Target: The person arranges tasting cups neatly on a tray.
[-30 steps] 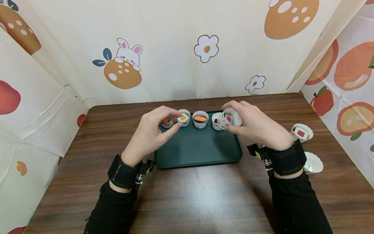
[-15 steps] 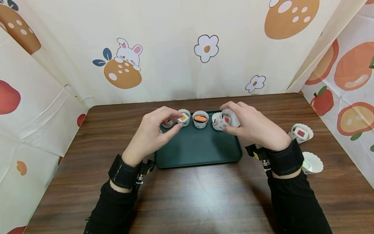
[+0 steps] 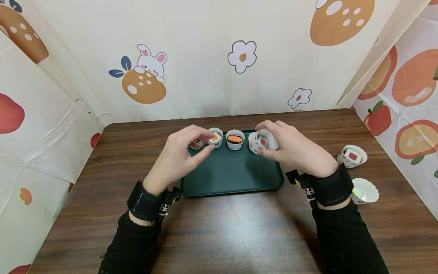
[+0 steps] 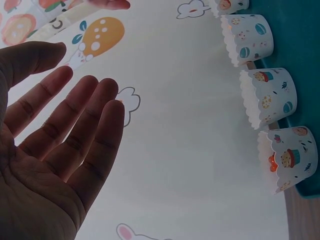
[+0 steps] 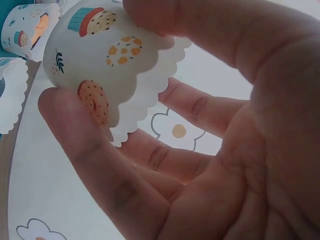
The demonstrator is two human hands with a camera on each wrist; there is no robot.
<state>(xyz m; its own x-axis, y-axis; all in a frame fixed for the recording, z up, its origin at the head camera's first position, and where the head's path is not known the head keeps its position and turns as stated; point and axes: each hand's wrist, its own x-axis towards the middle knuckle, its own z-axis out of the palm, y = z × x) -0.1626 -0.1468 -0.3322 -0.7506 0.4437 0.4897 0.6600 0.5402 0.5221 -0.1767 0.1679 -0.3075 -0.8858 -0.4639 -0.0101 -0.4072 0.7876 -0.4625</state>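
Note:
My right hand (image 3: 294, 146) pinches a white printed paper baking cup (image 3: 272, 140) between thumb and fingers, tilted toward me. A white sushi-like piece (image 3: 262, 141) with an orange-red centre shows in it. This cup overlaps another paper cup (image 3: 252, 144) at the right of a dark green tray (image 3: 232, 171). My left hand (image 3: 181, 152) holds nothing, its fingers spread in the left wrist view, over the tray's left end. Near its fingertips stands a cup with a yellow-topped white piece (image 3: 215, 137). Behind them, a leftmost cup (image 3: 196, 145) is partly hidden.
Mid-row on the tray's far edge stands a cup with an orange-topped piece (image 3: 234, 139). On the brown table (image 3: 219, 236), right of the tray, are a cup with a red-centred piece (image 3: 352, 155) and a cup with a yellow-green piece (image 3: 366, 190). A printed curtain (image 3: 198, 76) hangs behind.
My right hand has shifted slightly left with the paper cup, which now covers more of the cup at the tray's right. The left hand has hardly moved.

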